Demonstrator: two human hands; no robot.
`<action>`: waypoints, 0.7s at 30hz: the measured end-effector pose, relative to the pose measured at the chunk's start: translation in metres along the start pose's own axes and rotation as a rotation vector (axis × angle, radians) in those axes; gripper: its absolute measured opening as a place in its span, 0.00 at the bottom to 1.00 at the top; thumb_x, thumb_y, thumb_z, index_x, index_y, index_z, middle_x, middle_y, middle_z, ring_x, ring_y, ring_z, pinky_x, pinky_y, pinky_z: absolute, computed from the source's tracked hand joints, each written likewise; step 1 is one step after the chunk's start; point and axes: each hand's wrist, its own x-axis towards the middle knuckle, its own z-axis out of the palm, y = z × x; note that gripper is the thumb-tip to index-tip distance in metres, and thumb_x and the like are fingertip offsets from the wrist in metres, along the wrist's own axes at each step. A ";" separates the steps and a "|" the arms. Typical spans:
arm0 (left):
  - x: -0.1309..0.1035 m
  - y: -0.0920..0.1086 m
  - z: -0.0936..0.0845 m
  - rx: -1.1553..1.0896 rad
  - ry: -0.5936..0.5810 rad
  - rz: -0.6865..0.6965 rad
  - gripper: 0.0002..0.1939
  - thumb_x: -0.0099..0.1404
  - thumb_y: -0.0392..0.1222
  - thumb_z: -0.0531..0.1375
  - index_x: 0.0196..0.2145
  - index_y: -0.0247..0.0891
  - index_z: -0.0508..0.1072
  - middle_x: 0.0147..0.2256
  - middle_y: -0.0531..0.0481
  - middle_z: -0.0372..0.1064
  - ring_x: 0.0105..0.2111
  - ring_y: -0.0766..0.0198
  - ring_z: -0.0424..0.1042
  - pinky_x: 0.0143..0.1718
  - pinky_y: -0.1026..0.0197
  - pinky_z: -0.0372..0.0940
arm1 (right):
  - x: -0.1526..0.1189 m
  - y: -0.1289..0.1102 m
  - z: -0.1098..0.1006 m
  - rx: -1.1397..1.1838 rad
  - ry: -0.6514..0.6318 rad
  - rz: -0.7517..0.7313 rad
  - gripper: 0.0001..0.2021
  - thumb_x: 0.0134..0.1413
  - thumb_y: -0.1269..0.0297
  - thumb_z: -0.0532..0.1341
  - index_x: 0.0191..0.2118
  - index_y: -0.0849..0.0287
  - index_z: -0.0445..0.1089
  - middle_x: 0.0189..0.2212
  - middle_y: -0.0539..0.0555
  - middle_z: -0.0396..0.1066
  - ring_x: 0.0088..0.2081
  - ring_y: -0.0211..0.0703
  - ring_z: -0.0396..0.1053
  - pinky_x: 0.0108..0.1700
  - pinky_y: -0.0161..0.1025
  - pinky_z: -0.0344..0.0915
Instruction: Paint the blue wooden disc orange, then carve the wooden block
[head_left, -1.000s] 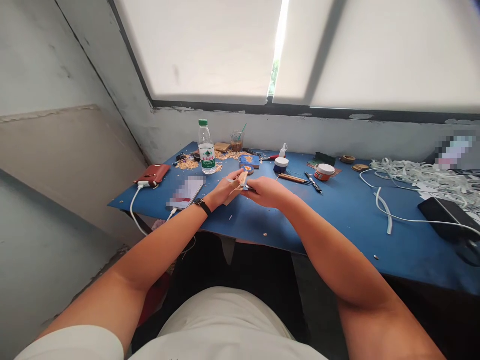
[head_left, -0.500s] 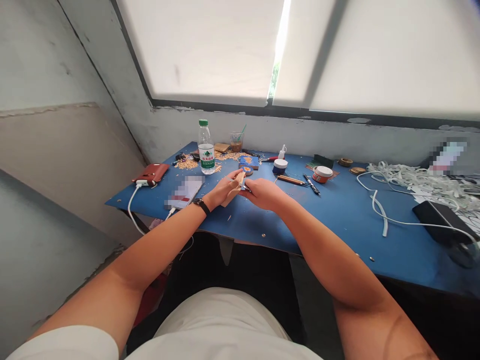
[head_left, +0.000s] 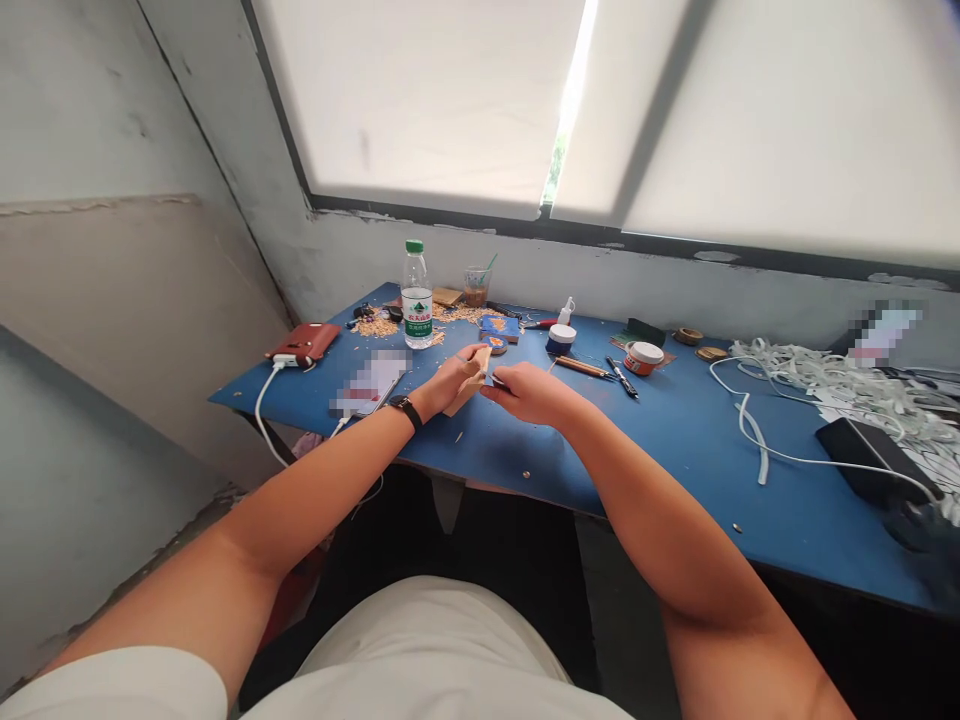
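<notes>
My left hand (head_left: 463, 372) wraps round a pale wooden block (head_left: 465, 393) above the front part of the blue table. Part of the block shows past the thumb, its top end roughly cut. My right hand (head_left: 529, 390) is closed on a small carving knife (head_left: 492, 379), whose short metal blade lies against or very close to the right side of the wood. The fist hides the knife's handle. Just behind the hands is a small round painted wooden piece (head_left: 494, 346), with a blue painted block (head_left: 500, 326) beyond it.
Wood shavings (head_left: 375, 324) lie around a water bottle (head_left: 418, 300) and a plastic cup (head_left: 477, 288). A phone (head_left: 371, 385) and brown pouch (head_left: 304, 343) are left. Paint jars (head_left: 561, 339), wooden-handled tools (head_left: 584, 367) and a pen (head_left: 622, 378) sit right, before tangled white strips (head_left: 810, 385).
My right hand has shifted slightly at the block, and the knife shows less clearly. The left hand keeps its hold. The whole view has turned a little.
</notes>
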 end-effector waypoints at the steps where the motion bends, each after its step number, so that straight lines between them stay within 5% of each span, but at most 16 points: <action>1: 0.001 -0.001 0.001 -0.007 0.005 -0.015 0.41 0.71 0.68 0.73 0.70 0.39 0.82 0.56 0.39 0.86 0.59 0.39 0.79 0.60 0.45 0.76 | 0.000 0.000 -0.001 -0.001 -0.005 0.004 0.19 0.95 0.56 0.59 0.48 0.59 0.80 0.37 0.56 0.78 0.37 0.47 0.66 0.43 0.45 0.57; 7: 0.006 -0.004 0.005 -0.062 0.005 -0.029 0.34 0.63 0.57 0.71 0.62 0.38 0.79 0.52 0.44 0.81 0.52 0.50 0.77 0.52 0.53 0.72 | 0.003 0.001 0.003 0.050 0.013 0.040 0.21 0.94 0.52 0.61 0.46 0.57 0.84 0.33 0.55 0.76 0.35 0.49 0.69 0.42 0.45 0.57; 21: 0.008 0.004 0.003 0.054 0.020 -0.027 0.18 0.77 0.50 0.69 0.57 0.37 0.79 0.44 0.48 0.80 0.46 0.52 0.75 0.49 0.54 0.69 | 0.012 0.008 0.011 -0.043 0.042 0.114 0.24 0.95 0.46 0.60 0.53 0.57 0.87 0.41 0.62 0.84 0.41 0.55 0.79 0.41 0.45 0.58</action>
